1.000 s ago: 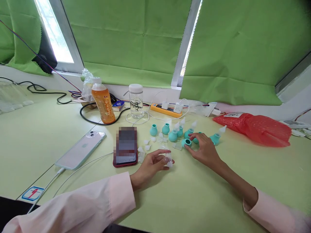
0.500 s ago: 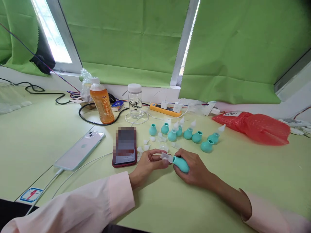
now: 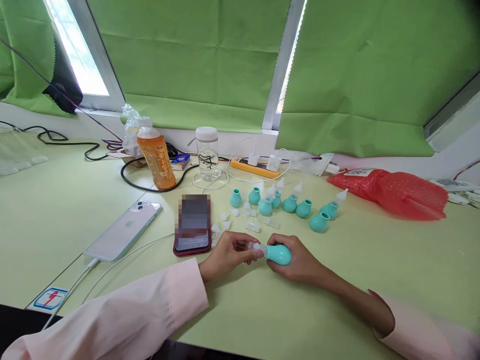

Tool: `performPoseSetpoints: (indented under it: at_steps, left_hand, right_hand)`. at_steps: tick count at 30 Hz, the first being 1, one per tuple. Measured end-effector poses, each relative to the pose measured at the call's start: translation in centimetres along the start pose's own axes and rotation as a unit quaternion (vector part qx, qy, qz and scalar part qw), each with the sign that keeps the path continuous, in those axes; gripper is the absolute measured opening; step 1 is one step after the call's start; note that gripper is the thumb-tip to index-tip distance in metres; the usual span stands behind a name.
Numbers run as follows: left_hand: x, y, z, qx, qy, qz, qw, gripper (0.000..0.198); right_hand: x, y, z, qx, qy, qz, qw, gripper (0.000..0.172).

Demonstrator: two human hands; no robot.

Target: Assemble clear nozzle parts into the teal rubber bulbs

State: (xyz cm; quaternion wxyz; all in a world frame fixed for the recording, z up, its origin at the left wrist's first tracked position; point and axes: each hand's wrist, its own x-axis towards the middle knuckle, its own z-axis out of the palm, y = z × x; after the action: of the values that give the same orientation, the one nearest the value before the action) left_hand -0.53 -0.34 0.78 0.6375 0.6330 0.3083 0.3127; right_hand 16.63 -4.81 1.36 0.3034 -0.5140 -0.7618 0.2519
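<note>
Teal bulb (image 3: 280, 254); orange bottle (image 3: 155, 157); red bag (image 3: 393, 191); green blinds (image 3: 195, 60); pale green table (image 3: 375, 280).

Small assembly workbench: power strip (image 3: 255, 168), green window blinds (image 3: 195, 60), scattered teal bulbs (image 3: 296, 206).

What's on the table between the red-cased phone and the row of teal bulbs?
Head view: small clear plastic tips lie scattered on the table between the red-cased phone and the teal bulbs.

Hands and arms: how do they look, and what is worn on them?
Both hands, left and right, are bare: no gloves, rings or watch show. Both arms wear loose pale pink long sleeves, the right one pushed further up the forearm.
</note>
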Motion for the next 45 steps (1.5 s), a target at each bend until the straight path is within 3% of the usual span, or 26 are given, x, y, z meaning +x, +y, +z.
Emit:
performPoseSetpoints:
  at_steps: [3, 5, 8, 11, 16, 21, 25, 30, 34, 37, 42, 45]
  left_hand:
    - [-0.2, 0.1, 0.2, 0.011, 0.001, 0.009, 1.000, 0.026]
    - [-0.3, 0.1, 0.3, 0.014, -0.003, 0.014, 1.000, 0.028]
    - [-0.5, 0.1, 0.3, 0.031, -0.021, 0.029, 0.999, 0.030]
    - [-0.8, 0.0, 0.3, 0.100, -0.042, 0.094, 0.990, 0.028]
    - [-0.9, -0.1, 0.2, 0.256, -0.049, 0.219, 0.940, 0.027]
    - [-0.8, 0.4, 0.2, 0.259, -0.031, 0.249, 0.933, 0.028]
    - [-1.0, 0.3, 0.4, 0.279, -0.062, 0.279, 0.917, 0.027]
    - [-1.4, -0.2, 0.4, 0.318, -0.072, 0.334, 0.884, 0.025]
    - [-1.3, -0.2, 0.2, 0.339, -0.081, 0.340, 0.873, 0.028]
    - [-1.0, 0.1, 0.0, 0.311, -0.060, 0.294, 0.902, 0.028]
    - [-0.7, 0.3, 0.2, 0.120, -0.037, 0.121, 0.985, 0.029]
    - [-0.5, 0.1, 0.3, -0.041, -0.029, 0.011, 0.999, 0.032]
  right_hand:
    - [0.2, -0.2, -0.3, 0.086, -0.036, 0.068, 0.993, 0.012]
    - [0.3, -0.5, -0.4, 0.162, -0.081, 0.149, 0.972, 0.013]
    - [0.4, -0.8, -0.7, 0.289, -0.133, 0.285, 0.904, 0.023]
    - [0.4, -0.8, -1.0, 0.353, -0.176, 0.357, 0.847, 0.033]
    - [0.6, -0.5, -1.1, 0.351, -0.268, 0.300, 0.845, 0.020]
    - [0.6, -0.4, -1.4, 0.407, -0.238, 0.330, 0.817, 0.024]
    - [0.8, 0.2, -1.9, 0.391, -0.307, 0.356, 0.791, 0.026]
    - [0.9, 0.4, -1.9, 0.402, -0.331, 0.362, 0.773, 0.027]
    - [0.7, -0.2, -1.7, 0.401, -0.289, 0.363, 0.790, 0.025]
    - [0.6, -0.6, -1.6, 0.380, -0.248, 0.347, 0.821, 0.025]
    - [0.2, -0.9, -1.1, 0.300, -0.197, 0.253, 0.898, 0.021]
    - [0.0, -1.3, -0.8, 0.296, -0.191, 0.174, 0.920, 0.020]
